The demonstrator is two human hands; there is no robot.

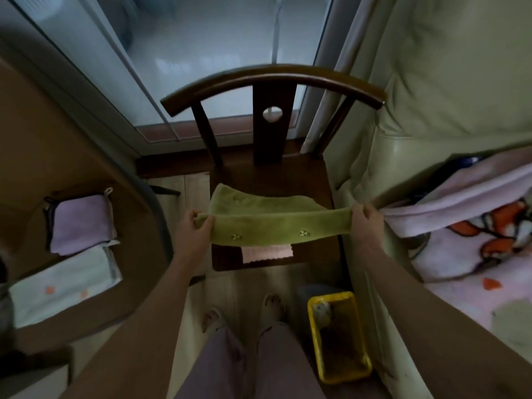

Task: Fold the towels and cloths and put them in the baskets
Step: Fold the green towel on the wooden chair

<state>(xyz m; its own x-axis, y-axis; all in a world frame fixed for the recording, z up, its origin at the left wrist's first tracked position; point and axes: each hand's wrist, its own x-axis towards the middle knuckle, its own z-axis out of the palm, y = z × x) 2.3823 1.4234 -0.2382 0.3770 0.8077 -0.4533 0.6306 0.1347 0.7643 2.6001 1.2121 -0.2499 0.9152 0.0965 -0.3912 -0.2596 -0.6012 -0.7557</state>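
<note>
Both hands up over the chair seat, each pinching one end of the green towel (276, 223): left hand (193, 232) has fingers curled round the left end, right hand (367, 218) grips the right end between thumb and fingers. Towel is stretched taut between them, doubled along the held edge, far flap lying back on the wooden chair (302, 180), near flap hanging toward the person. Small embroidered motifs on the near flap, too small to make out

Under the towel's near edge a pink cloth (266, 253) lies flat on the seat, not yet folded by the look of it. Yellow basket (338, 335) sits on the floor by the person's right foot, something brownish already inside plus a small pale item at its far end, can't tell what. Off to the left, on a brown surface, a lilac cloth (82, 220) looks folded and a white towel (63, 289) with orange spots lies beside it

Step, as I read it: mid-fold of the green towel, first lengthwise fold being made or squared up. Next move likely calls for laying it flat on the seat with edges lined up, then bringing one end across to the other for a shorter packet that fits the narrow basket. Both grips need to stay even or the doubled edge skews

Writing/brands: none readable. Pink blanket (472, 226) on the right carries an orange cartoon print, no text visible
</note>
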